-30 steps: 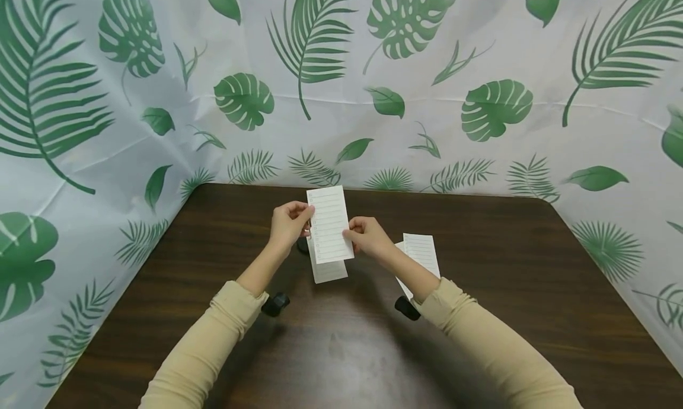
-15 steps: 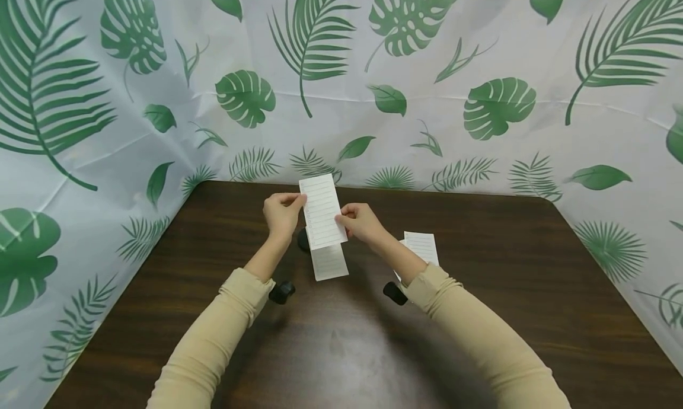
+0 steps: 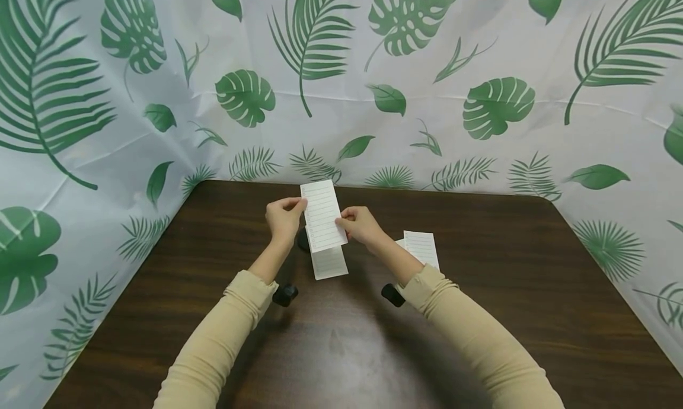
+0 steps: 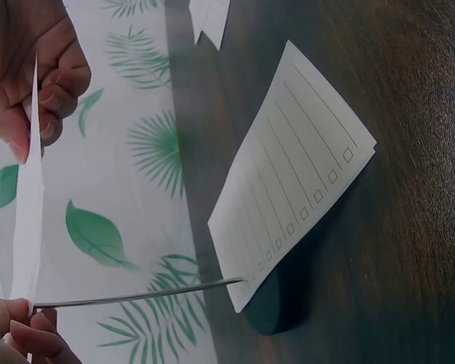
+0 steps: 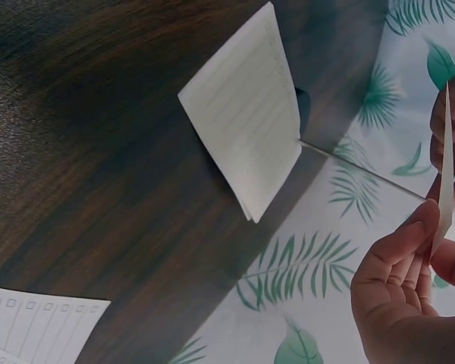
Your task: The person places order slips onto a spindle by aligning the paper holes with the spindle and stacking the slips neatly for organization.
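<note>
A white lined sheet (image 3: 322, 216) with small checkboxes is pinched by its left edge in my left hand (image 3: 281, 219) and by its right edge in my right hand (image 3: 363, 224). Below it, above the table, are white lined sheets (image 4: 292, 178) on a paper spike. The spike's thin metal rod (image 4: 152, 293) rises from those sheets to the held sheet. Part of the round black base (image 4: 271, 311) shows under them. Whether the rod tip pierces the held sheet, I cannot tell.
More lined sheets (image 3: 421, 247) lie overlapping on the dark wood table (image 3: 341, 344), partly hidden behind the right forearm. A white curtain with green leaves (image 3: 341, 77) stands behind the table and along its sides. Black wrist mounts (image 3: 285, 294) hang under both sleeves.
Both hands have carried the held sheet slightly left and farther away, then lowered it a little. The sheets on the spike and those at the right have stayed put.
</note>
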Tool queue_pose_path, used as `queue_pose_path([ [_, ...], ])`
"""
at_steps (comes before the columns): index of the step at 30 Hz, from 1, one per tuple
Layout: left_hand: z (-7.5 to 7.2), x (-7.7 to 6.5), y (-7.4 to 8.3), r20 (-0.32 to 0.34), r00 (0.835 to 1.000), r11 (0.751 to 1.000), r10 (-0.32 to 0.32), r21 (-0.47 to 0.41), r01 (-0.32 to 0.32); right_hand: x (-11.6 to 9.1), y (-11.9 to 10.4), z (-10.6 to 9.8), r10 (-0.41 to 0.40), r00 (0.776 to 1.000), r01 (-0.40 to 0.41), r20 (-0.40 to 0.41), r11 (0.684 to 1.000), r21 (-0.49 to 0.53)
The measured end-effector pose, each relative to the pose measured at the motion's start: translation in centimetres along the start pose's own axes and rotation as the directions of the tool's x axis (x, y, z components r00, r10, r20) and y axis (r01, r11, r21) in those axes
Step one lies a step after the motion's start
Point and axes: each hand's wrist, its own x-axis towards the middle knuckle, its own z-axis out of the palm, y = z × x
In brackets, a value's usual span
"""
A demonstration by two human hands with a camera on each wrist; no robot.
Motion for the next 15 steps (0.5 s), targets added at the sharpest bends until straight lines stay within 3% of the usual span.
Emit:
queue_pose_path([
  [8,0.14,0.23,-0.08,-0.007,1.0,0.999,0.0,0.033,0.0,0.16,0.04,0.08,-0.003,1.0,0.003,0.008,1.0,0.018],
  [15,-0.07,0.68,0.04,0.048,0.99,0.987,-0.13,-0.09,0.134,0.18,-0.33,0.04,0.009,1.0,-0.009,0.012,1.0,0.001],
])
